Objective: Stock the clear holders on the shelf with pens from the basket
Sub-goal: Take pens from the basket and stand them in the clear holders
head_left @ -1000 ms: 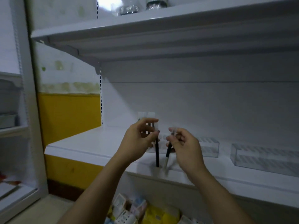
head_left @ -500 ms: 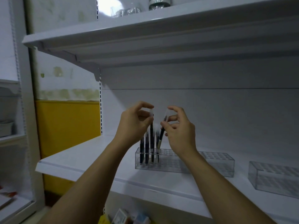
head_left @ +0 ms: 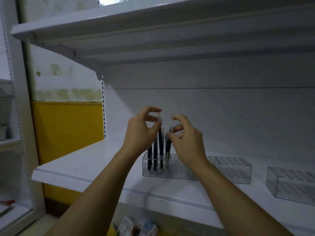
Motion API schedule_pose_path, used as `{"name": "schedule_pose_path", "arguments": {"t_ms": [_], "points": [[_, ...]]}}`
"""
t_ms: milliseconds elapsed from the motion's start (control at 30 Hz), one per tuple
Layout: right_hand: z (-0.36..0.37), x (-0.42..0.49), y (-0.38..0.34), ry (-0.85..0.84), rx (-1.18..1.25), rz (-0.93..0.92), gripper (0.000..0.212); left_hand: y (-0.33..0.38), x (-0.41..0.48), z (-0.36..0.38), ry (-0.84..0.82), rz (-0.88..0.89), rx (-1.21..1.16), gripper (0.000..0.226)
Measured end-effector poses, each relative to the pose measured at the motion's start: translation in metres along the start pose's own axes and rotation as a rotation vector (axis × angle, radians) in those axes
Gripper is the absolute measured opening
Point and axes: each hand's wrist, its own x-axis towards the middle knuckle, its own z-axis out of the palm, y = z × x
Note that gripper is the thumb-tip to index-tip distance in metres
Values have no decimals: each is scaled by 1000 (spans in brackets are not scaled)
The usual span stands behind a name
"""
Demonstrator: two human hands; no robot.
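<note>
1. Head view: left hand [head_left: 141,133] is raised over the near end of the clear holder [head_left: 230,172]. Thumb and forefinger are curled, pinching the pale top of a dark pen [head_left: 160,147].
2. That pen stands about upright, and its lower end is down in a slot at the holder's left end.
3. Right hand [head_left: 186,143] is just beside the left, fingers curled. Its thumb and fingertips pinch a second pen [head_left: 168,150] near its top.
4. The second pen tilts slightly, top leaning right. Its tip seems to sit in the next slot to the right, but blur makes that hard to confirm.
5. Two more dark pens [head_left: 152,159] stand upright in the leftmost slots, partly hidden behind the left hand. No hand touches them.
6. The holder sits on the white shelf [head_left: 88,162], long side facing the camera. The slots to the right of the pens show nothing in them.
7. Another clear holder [head_left: 293,186] sits on the same shelf, well apart to the right.
8. An upper shelf [head_left: 119,31] overhangs the scene.
9. A yellow wall panel [head_left: 68,130] is at left.
10. Small boxes [head_left: 136,227] are at the bottom edge below the shelf, blurred.
</note>
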Motion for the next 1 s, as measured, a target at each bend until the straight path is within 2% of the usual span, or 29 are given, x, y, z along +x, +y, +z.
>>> {"name": "schedule_pose_path", "arguments": {"t_ms": [100,200,433,533,667,767,1000], "points": [[3,-10,3,-164,-175,36,45,-3,4,-1,-56,-41,41,26],[-1,-19,5,-246,-289,68,58,-9,-1,5,-226,-27,189,23],[-10,-26,-3,-428,-336,96,80,-19,-16,14,-169,-33,239,24],[-12,-30,-5,-435,-311,126,90,-17,-21,11,-169,-6,279,31],[-17,-44,-4,-361,-265,103,101,-11,-34,3,-190,12,351,53],[-26,-56,-6,-298,-278,75,95,-2,-49,-4,-175,46,386,58],[-66,-103,-16,-234,-347,46,73,26,-106,-3,-188,107,407,49]]}}
